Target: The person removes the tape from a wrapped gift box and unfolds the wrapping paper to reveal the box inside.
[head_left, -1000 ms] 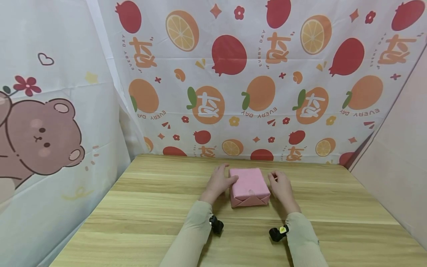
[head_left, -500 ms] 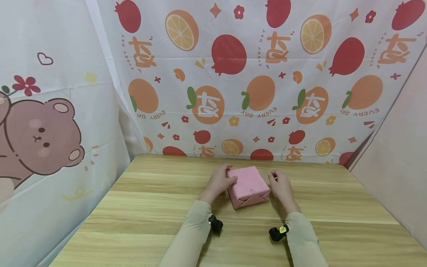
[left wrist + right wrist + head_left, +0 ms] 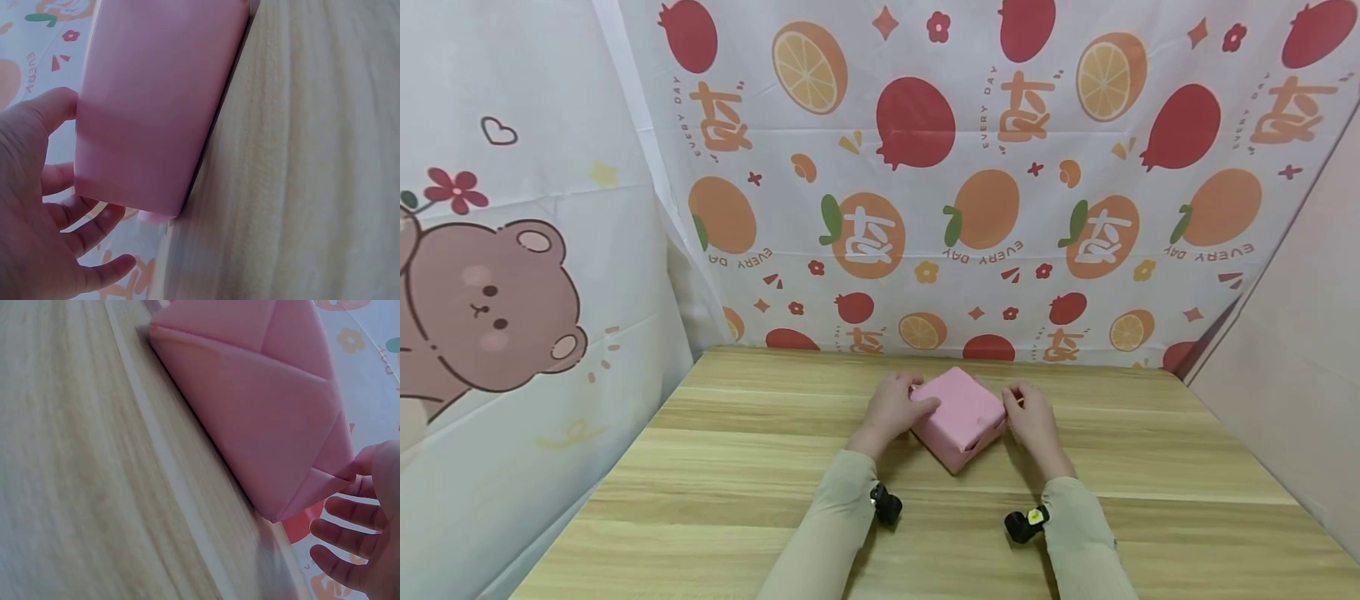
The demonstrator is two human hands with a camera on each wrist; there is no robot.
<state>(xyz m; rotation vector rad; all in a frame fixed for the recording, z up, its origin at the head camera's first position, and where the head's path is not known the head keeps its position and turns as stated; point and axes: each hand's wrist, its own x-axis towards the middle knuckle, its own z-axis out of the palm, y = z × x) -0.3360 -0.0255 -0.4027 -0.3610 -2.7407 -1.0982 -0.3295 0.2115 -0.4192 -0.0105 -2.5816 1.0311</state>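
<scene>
A small box wrapped in pink paper (image 3: pixel 957 408) sits on the wooden table between both hands, turned so that one corner points toward the person. My left hand (image 3: pixel 891 415) holds its left corner, the thumb over the top edge and the other fingers around the far side. In the left wrist view the thumb (image 3: pixel 57 106) presses the box's edge, the fingers spread behind it. The right hand (image 3: pixel 1032 419) is at the right corner, its thumb (image 3: pixel 370 464) touching the paper there and the other fingers loosely bent beyond. Folded paper flaps (image 3: pixel 312 450) show on that side.
The wooden table (image 3: pixel 760 492) reaches back to a fruit-print curtain (image 3: pixel 925 208). A bear-print cloth (image 3: pixel 625 333) hangs at the left and a pale wall (image 3: pixel 1292 358) stands at the right. Black wrist cameras (image 3: pixel 886 505) sit on both cuffs.
The box has turned counterclockwise on the table, its folded end swinging from facing the person toward the right. Its right corner now meets the right fingertips. Both hands stay almost in place.
</scene>
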